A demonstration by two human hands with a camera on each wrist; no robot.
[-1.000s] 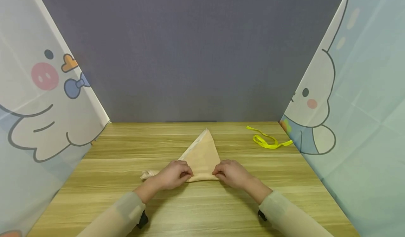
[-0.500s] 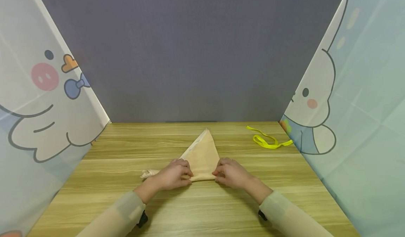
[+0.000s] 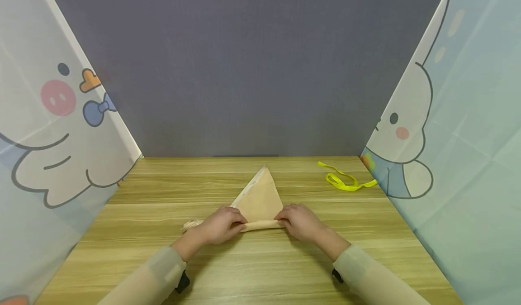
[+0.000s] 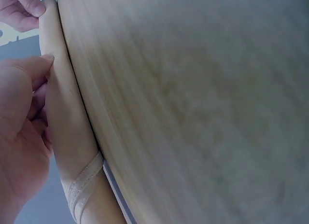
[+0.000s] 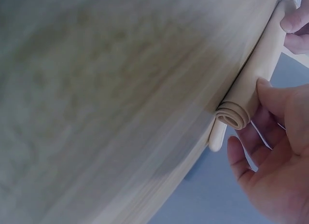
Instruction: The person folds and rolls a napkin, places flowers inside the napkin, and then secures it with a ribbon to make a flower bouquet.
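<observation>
A beige cloth [image 3: 258,201] lies mid-table, its flat part tapering to a point at the far side. Along its near edge runs a rolled section, and a crumpled end [image 3: 191,225] sticks out past the left wrist. My left hand [image 3: 221,225] pinches the roll between thumb and fingers on the left. On the other side my right hand [image 3: 301,221] pinches it near its right end. In the right wrist view that end shows spiral layers [image 5: 232,115]. A pale seam band [image 4: 86,183] crosses the roll in the left wrist view.
A yellow strap [image 3: 346,185] lies loosely looped at the table's back right. Behind the wooden table [image 3: 260,269] stands a grey panel [image 3: 252,69]. Cartoon-printed curtains [image 3: 460,128] flank both sides.
The near edge has rolled a little further away from me into a thicker roll. My fingers have re-gripped along it, while the yellow strap lies as before.
</observation>
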